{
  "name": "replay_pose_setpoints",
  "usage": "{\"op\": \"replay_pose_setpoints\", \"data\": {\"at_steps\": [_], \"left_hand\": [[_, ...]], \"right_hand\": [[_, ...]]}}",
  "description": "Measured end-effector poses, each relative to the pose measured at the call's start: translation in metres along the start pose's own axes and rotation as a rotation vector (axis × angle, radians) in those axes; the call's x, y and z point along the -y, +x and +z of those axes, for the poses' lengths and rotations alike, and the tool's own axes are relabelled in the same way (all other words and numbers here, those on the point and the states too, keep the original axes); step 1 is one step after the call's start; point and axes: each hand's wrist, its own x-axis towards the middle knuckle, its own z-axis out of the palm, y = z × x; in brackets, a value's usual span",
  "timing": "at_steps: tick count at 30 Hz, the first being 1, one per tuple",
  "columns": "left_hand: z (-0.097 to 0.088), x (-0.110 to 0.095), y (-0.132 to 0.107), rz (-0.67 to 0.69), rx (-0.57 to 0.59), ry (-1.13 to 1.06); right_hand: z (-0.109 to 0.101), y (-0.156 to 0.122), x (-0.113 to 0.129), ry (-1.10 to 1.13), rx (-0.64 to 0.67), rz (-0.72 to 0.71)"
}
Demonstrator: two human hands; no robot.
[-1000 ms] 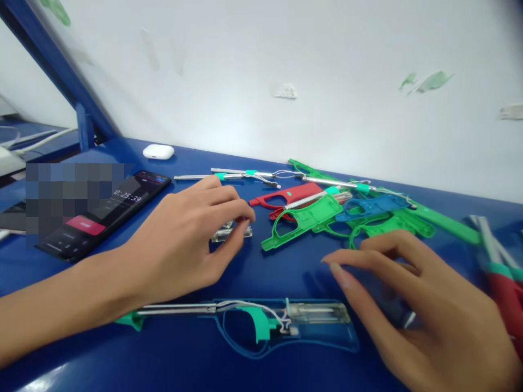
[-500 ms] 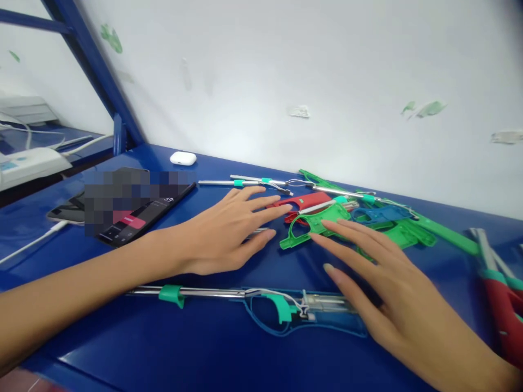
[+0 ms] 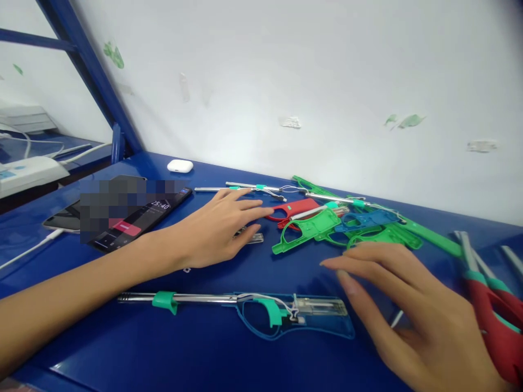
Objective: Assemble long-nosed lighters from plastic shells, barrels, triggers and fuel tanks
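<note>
Two hands, fingers apart, are flanking the shell, left at ten o'clock, right at three; it's lying face-up, likely seating wires.

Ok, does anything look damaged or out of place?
The white wall has pale, torn-looking patches that break its plain surface. On the glossy blue table, bright green plastic shells lie jumbled at odd angles with a red shell and a blue shell. Nothing looks spilled.

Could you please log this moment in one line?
left hand: open, near clear plastic piece; right hand: beside blue plastic handle shell; curved teal trigger: in shell
</note>
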Motion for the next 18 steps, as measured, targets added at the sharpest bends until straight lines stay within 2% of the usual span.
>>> {"op": "replay_pose_setpoints", "data": {"at_steps": [5,10,18], "left_hand": [[-0.0025,0.0019,0.0000,0.058,0.016,0.032],[-0.0028,-0.0007,-0.0002,0.087,-0.045,0.051],[0.0010,0.0075,0.0000,0.109,-0.135,0.121]], "right_hand": [[-0.0030,-0.0017,0.0051,0.008,-0.013,-0.012],[0.0001,-0.0016,0.0060,-0.007,-0.012,-0.014],[-0.0003,-0.0010,0.0063,0.005,-0.007,0.000]]}}
